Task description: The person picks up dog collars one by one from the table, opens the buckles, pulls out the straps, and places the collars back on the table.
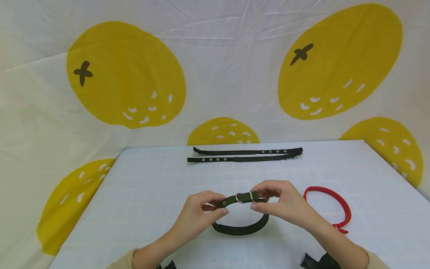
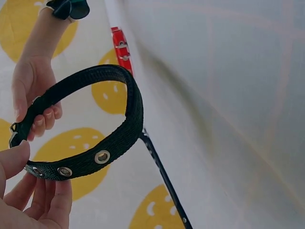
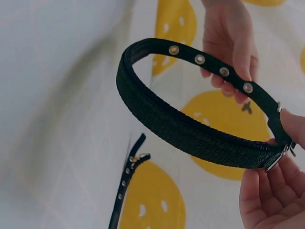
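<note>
A dark green webbing collar [image 1: 240, 228] forms a loop held up over the table, with metal eyelets along one part and a buckle and D-ring at the far side. My left hand [image 1: 201, 209] pinches the eyelet part between thumb and fingers. At the buckle end, my right hand [image 1: 282, 201] pinches the strap the same way. The left wrist view shows the collar [image 2: 136, 105] as a closed ring with eyelets near the left fingers. In the right wrist view the buckle [image 3: 276, 160] lies against the right fingers.
A red collar [image 1: 347, 213] lies looped on the white table [image 1: 134, 186], to the right and partly behind the right forearm. Two black straps with eyelets [image 1: 248, 158] stretch across the back of the table. Behind hangs a cloth [image 1: 228, 74] printed with yellow shapes.
</note>
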Tool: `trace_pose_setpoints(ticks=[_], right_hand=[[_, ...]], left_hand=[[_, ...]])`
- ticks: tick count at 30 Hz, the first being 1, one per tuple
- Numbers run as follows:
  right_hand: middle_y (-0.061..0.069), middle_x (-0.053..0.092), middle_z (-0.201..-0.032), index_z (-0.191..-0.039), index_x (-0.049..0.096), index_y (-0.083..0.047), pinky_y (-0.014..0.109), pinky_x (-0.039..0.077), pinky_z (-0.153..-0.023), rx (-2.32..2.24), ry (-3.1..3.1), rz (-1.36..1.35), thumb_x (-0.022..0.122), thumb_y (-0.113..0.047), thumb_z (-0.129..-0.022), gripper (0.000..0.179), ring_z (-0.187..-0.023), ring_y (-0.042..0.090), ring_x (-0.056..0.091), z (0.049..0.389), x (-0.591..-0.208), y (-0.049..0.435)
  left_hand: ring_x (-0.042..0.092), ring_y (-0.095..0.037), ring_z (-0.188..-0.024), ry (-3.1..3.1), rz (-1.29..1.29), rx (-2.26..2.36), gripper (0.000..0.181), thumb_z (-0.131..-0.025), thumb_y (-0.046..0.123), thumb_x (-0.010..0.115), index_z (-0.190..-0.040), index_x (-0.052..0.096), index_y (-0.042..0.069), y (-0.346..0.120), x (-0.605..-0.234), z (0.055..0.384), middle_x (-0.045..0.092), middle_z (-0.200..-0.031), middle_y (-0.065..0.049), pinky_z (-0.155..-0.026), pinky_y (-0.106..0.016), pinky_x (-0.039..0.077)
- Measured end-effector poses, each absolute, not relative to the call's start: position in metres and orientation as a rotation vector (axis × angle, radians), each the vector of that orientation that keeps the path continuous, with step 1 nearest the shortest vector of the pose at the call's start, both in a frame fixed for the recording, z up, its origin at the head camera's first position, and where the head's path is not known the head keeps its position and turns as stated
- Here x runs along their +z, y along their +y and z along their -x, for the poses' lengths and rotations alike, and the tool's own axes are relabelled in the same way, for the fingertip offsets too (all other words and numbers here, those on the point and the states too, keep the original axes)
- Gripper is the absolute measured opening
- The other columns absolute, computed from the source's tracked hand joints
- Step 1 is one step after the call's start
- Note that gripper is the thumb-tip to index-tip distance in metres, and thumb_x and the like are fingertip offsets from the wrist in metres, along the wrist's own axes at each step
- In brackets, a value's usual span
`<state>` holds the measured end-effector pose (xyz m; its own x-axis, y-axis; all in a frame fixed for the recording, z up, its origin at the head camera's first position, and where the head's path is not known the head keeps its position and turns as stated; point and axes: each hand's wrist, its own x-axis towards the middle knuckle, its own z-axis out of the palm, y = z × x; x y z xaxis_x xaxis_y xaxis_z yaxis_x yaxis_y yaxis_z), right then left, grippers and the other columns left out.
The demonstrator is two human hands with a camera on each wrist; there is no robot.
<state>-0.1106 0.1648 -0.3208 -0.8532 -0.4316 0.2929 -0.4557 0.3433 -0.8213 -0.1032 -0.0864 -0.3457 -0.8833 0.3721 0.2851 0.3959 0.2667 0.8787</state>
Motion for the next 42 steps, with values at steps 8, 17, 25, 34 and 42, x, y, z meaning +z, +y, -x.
trace_pose_setpoints(ticks=[8,17,25,34,42], right_hand=[[-0.004,0.065,-0.082,-0.097,0.069,-0.01,0.026,0.051,-0.063,1.588,-2.573,-0.837,0.077,-0.017,-0.078,0.021,-0.073,0.013,0.058,0.111,-0.321,0.163],[-0.005,0.064,-0.085,-0.098,0.068,-0.013,0.025,0.05,-0.066,1.556,-2.587,-0.949,0.076,-0.02,-0.079,0.022,-0.074,0.012,0.057,0.113,-0.325,0.158],[-0.011,0.065,-0.086,-0.102,0.068,-0.016,0.028,0.046,-0.065,1.344,-2.549,-1.089,0.075,-0.02,-0.08,0.024,-0.071,0.005,0.055,0.111,-0.326,0.15],[-0.013,0.06,-0.079,-0.089,0.068,-0.017,0.018,0.048,-0.056,1.107,-2.478,-1.137,0.079,-0.005,-0.071,0.024,-0.068,0.002,0.051,0.109,-0.322,0.144],[-0.014,0.06,-0.08,-0.088,0.07,-0.018,0.019,0.048,-0.059,1.047,-2.481,-1.095,0.081,-0.005,-0.069,0.025,-0.07,0.002,0.052,0.109,-0.322,0.147]], left_hand=[[0.06,-0.011,-0.081,-2.456,0.804,-1.724,0.02,-0.081,0.015,0.073,-0.101,0.069,0.016,-0.082,-0.346,0.104,0.066,-0.092,0.008,-0.071,-0.025,0.054],[0.059,-0.009,-0.079,-2.437,0.877,-1.683,0.015,-0.082,0.023,0.073,-0.096,0.071,0.018,-0.074,-0.342,0.105,0.066,-0.089,0.009,-0.073,-0.025,0.053],[0.06,-0.007,-0.078,-2.372,1.012,-1.638,0.013,-0.081,0.013,0.073,-0.094,0.071,0.012,-0.069,-0.342,0.105,0.066,-0.087,0.004,-0.074,-0.023,0.053],[0.057,-0.003,-0.074,-2.327,1.079,-1.453,0.011,-0.081,0.014,0.073,-0.093,0.071,0.013,-0.069,-0.343,0.106,0.066,-0.085,0.007,-0.067,-0.02,0.051],[0.054,-0.001,-0.072,-2.325,1.08,-1.331,0.015,-0.079,0.016,0.075,-0.093,0.071,0.015,-0.074,-0.347,0.107,0.065,-0.084,0.01,-0.062,-0.018,0.048]])
